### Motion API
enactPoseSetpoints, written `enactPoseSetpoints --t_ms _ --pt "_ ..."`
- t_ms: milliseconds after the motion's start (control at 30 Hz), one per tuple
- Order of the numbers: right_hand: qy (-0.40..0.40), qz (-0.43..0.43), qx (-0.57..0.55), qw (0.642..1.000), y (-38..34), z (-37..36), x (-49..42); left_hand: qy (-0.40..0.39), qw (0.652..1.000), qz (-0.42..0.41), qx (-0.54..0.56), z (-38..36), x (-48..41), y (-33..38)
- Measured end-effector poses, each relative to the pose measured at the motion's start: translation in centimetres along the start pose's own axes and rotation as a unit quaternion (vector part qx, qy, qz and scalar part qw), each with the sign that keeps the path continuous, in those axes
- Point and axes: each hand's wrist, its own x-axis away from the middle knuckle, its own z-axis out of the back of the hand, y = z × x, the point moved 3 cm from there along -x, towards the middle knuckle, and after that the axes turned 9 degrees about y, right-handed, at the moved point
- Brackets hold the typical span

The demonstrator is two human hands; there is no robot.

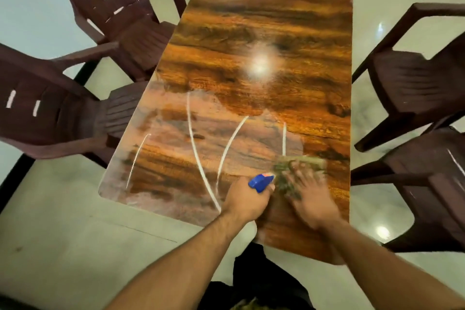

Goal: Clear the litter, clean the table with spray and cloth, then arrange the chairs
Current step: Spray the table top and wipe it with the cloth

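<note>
While the right hand lies flat with fingers spread on one greenish cloth, pressing it to the table, the left hand just beside it is wrapped around one spray bottle, whose blue head alone shows. Four maroon plastic chairs stand around: two out beyond the left hand, two beyond the right. No lettering can be read on the bottle.

Both bare forearms reach forward and a little toward each other. The left hand is closed in a fist with the knuckles up. The right hand is flat, palm down, fingers spread, blurred.
</note>
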Motion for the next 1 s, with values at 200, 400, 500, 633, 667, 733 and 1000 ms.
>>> enactPoseSetpoints --t_ms 200,400,500,633,667,733,1000 --pt "0.005 -0.307 -0.078 0.949 0.7 1.0 -3.7 -0.039 0.997 0.008 -0.059 0.4 -2.8 1.5" --pt "0.04 -0.401 -0.103 0.91 -1.3 0.4 -5.4 -0.055 0.996 0.01 -0.073 1.7 -4.7 2.3" --pt "0.027 -0.296 -0.079 0.951 -5.6 0.0 -7.6 -0.059 0.995 0.004 -0.078 2.4 -6.2 2.8" --pt "-0.042 0.086 -0.058 0.994 -7.0 -0.4 -7.4 -0.081 0.995 -0.016 -0.053 3.4 -8.5 3.7" --pt "-0.019 0.089 -0.052 0.994 -5.4 -0.2 -7.5 -0.087 0.995 -0.01 -0.045 3.8 -9.0 3.8" --pt "0.024 -0.08 -0.048 0.995 -1.8 0.6 -8.4 -0.094 0.995 -0.008 -0.034 5.0 -10.2 3.8" --pt "0.061 -0.583 -0.15 0.796 -7.8 1.7 -17.4 -0.104 0.988 -0.04 -0.104 10.8 -16.5 2.7"
